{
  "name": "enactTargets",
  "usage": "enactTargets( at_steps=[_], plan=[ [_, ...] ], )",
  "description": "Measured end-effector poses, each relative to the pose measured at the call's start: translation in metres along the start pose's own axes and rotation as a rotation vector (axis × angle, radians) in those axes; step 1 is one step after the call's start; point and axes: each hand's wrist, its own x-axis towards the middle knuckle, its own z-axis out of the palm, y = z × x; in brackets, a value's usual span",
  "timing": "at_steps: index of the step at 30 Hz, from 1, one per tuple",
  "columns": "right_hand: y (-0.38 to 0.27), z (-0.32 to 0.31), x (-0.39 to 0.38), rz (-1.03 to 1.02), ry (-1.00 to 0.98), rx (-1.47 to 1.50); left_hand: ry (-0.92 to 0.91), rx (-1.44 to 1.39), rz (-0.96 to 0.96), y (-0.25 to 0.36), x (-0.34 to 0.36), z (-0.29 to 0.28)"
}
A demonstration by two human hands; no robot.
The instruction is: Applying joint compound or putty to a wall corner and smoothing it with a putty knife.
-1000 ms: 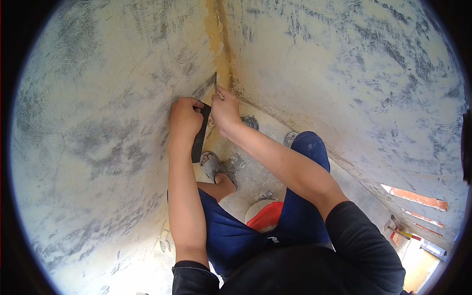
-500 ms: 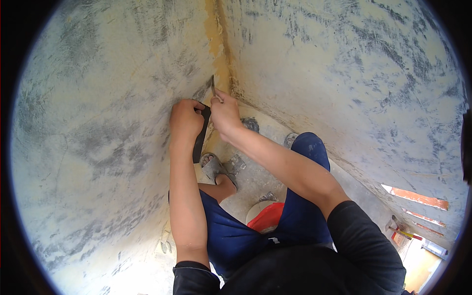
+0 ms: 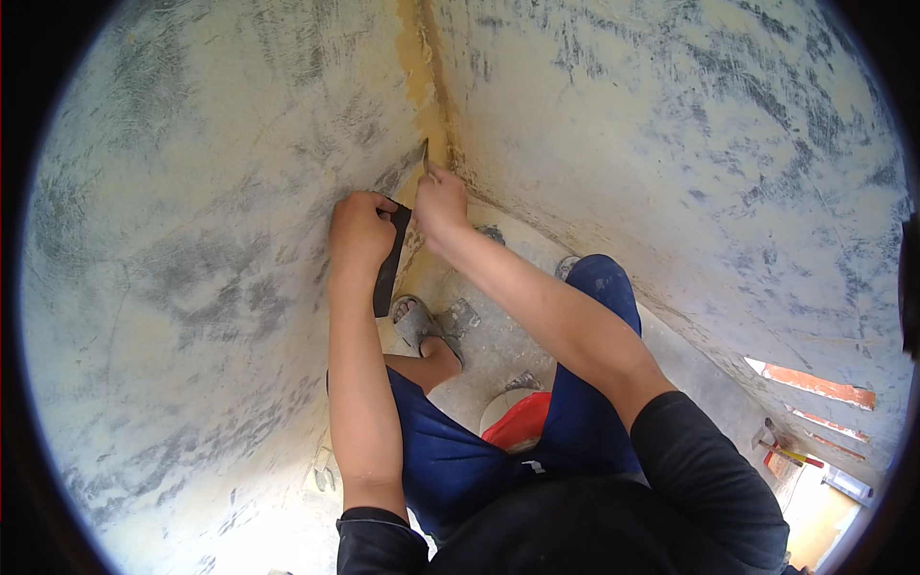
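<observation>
So the main thing here is a thin dark blade point(image 3: 425, 156), some kind of scraper or putty knife, pressed right into the inside corner point(image 3: 431, 105) where the two walls meet. The right hand point(image 3: 441, 203) is closed around its lower end, fingers pinched tight, with the tip of the blade sticking up just above the knuckles against the yellowish strip that runs up the corner.

Just beside it, the left hand point(image 3: 359, 230) is curled shut around a flat dark board or plate point(image 3: 391, 261), held edge-on so it hangs down from the fist along the left wall point(image 3: 172, 240). The two hands are near each other but not touching.

Both walls are rough whitish plaster with grey streaks all over; the right wall point(image 3: 690, 163) looks the same as the left.

Below the hands you can see the person's blue shorts point(image 3: 450, 460), a foot in a grey sandal point(image 3: 422, 326) on the dusty concrete floor point(image 3: 498, 335), and a red and white bucket point(image 3: 517, 417) between the legs. Off toward the lower right edge there are some orange bricks point(image 3: 815, 383) along the wall base.
</observation>
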Motion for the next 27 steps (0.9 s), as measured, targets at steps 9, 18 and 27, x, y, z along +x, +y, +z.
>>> enactTargets(
  at_steps=[9, 18, 27],
  plan=[
    [0.002, -0.002, -0.013, 0.033, -0.074, -0.031, -0.010, 0.009, 0.001, 0.000, -0.003, 0.002],
    [-0.018, -0.008, -0.023, 0.033, -0.096, 0.024, -0.008, 0.038, -0.024, 0.000, -0.001, 0.001],
    [-0.017, -0.006, -0.035, 0.044, -0.079, -0.006, -0.011, 0.002, -0.011, -0.003, -0.003, 0.000]
  ],
)
